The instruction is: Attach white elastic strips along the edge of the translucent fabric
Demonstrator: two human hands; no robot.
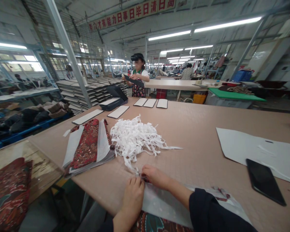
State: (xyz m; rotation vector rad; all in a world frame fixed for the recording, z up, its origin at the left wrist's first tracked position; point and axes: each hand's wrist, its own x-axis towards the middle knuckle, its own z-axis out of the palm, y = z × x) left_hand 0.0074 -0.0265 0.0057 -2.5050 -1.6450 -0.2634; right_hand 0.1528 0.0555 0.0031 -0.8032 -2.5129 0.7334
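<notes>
My left hand [133, 196] and my right hand [155, 176] meet at the near edge of the table, both with fingers closed on the corner of a fabric piece. The fabric piece [166, 201] has a pale grey-white side and a dark red and teal patterned part hanging toward me. Just beyond my fingers lies a tangled pile of white strips [135, 135]; one strip trails down to my fingertips. My fingers hide whether a strip is pinched with the fabric. To the left sits a stack of red patterned and grey fabric pieces [87, 145].
A black phone [265, 181] rests partly on a white sheet [241, 146] at right. Several white-faced panels [118, 111] lie along the far edge. Across the table a person [138, 77] holds a dark panel. More patterned fabric [9, 193] lies at lower left.
</notes>
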